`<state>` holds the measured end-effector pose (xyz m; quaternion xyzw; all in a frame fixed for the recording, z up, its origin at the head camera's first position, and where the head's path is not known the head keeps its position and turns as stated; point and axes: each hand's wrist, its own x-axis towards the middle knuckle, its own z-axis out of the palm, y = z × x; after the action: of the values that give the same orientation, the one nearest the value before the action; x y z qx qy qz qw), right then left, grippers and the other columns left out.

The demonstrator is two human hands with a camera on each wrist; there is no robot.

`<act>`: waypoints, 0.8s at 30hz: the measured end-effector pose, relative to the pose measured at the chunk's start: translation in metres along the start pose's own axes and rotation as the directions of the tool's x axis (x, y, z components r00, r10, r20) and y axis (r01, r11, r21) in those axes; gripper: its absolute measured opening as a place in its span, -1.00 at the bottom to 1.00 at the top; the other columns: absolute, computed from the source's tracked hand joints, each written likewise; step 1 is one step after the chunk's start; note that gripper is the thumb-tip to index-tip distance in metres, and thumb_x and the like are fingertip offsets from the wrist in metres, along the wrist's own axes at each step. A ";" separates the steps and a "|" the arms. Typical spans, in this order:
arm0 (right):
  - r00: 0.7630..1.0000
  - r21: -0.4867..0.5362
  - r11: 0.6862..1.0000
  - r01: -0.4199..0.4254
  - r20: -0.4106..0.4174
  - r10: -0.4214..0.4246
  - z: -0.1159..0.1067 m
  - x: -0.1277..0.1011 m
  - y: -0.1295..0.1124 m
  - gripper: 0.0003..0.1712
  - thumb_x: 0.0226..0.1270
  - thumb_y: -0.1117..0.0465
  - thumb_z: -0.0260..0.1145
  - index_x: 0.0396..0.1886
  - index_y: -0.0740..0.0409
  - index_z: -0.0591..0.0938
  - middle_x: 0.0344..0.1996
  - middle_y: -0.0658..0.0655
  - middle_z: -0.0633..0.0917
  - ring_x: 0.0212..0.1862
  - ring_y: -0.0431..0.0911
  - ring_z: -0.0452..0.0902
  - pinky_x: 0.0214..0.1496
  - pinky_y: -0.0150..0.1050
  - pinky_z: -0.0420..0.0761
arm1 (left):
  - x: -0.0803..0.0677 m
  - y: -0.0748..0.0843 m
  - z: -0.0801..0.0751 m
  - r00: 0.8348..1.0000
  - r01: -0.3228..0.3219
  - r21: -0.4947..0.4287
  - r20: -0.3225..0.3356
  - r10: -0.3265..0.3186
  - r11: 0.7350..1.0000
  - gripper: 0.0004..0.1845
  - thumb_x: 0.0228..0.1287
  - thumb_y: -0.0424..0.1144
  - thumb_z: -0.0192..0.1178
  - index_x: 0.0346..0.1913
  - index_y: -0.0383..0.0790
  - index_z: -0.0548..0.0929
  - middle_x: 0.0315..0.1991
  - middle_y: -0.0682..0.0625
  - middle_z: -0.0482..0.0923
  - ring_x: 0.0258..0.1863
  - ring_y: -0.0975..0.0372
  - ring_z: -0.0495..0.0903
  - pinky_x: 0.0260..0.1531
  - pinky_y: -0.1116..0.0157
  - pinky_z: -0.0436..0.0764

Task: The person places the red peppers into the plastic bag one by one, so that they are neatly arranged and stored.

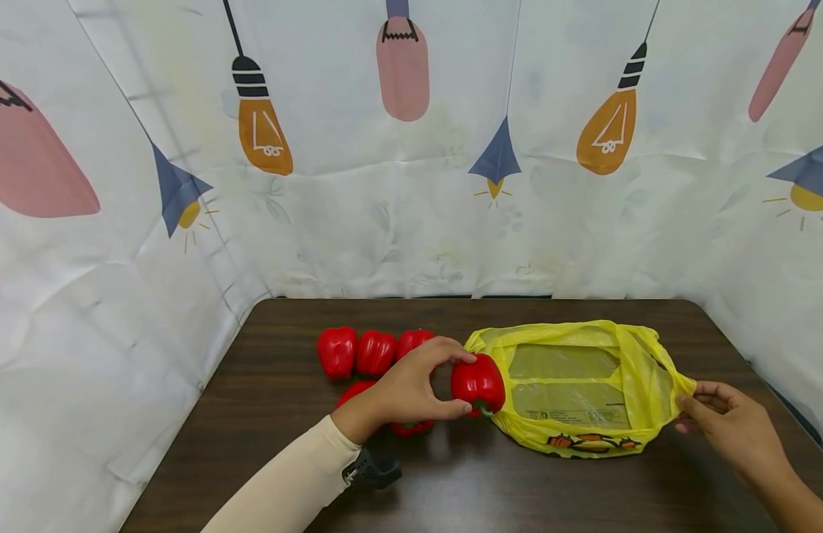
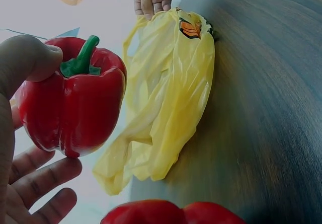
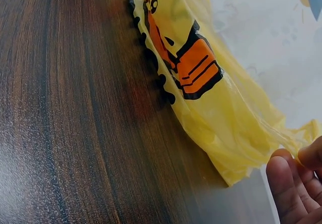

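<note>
Head view: left hand (image 1: 411,385) grasps glossy red bell pepper (image 1: 478,383) just above dark wooden table (image 1: 252,444), touching mouth of crumpled yellow plastic bag (image 1: 585,385); right hand (image 1: 724,422) pinches bag's right end.

Left wrist view: thumb and fingers (image 2: 43,176) clamp pepper, green stem up.

Right wrist view: fingertips (image 3: 287,183) at bag's edge.

You've got a dark wood-grain desk (image 1: 585,488) w/ rounded far corners under both hands. Beyond them, a white cloth backdrop (image 1: 358,237) hangs wrinkled behind the desk and wraps round both sides, printed w/ orange, pink and blue lamp shapes. Light is even; the desk top shows soft glare near you.
</note>
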<state>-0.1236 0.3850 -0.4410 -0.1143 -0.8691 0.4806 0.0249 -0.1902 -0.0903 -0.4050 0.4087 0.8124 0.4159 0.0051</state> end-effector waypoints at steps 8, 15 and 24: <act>1.000 -0.008 1.000 -0.013 -0.013 0.013 0.001 0.001 0.001 -0.41 0.59 0.09 0.19 0.25 0.54 0.33 -0.20 0.14 0.67 -0.35 -0.08 0.74 -0.28 -0.20 0.75 | 0.006 0.003 0.006 1.000 -0.019 0.025 0.011 0.019 1.000 -0.40 0.15 -0.04 0.50 0.26 0.04 0.56 0.24 0.16 0.46 0.20 0.31 0.45 0.10 0.25 0.61; 1.000 0.010 1.000 0.001 -0.013 -0.001 0.002 0.002 0.004 -0.43 0.58 0.11 0.19 0.24 0.54 0.34 -0.20 0.14 0.66 -0.35 -0.08 0.73 -0.28 -0.17 0.75 | 0.011 0.006 0.011 1.000 0.008 0.028 0.024 -0.008 1.000 -0.41 0.14 -0.04 0.50 0.25 0.04 0.58 0.23 0.18 0.47 0.21 0.33 0.43 0.13 0.23 0.60; 1.000 0.018 1.000 0.006 -0.020 -0.005 0.002 0.003 0.005 -0.46 0.60 0.15 0.17 0.24 0.55 0.32 -0.18 0.19 0.65 -0.34 -0.11 0.73 -0.26 -0.17 0.75 | 0.019 0.008 0.019 0.999 0.020 0.006 0.037 -0.020 1.000 -0.42 0.15 -0.03 0.49 0.24 0.07 0.58 0.15 0.20 0.47 0.10 0.37 0.46 0.05 0.29 0.62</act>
<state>-0.1259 0.3861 -0.4465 -0.1164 -0.8647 0.4873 0.0360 -0.1910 -0.0622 -0.4050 0.4081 0.8174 0.4059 0.0234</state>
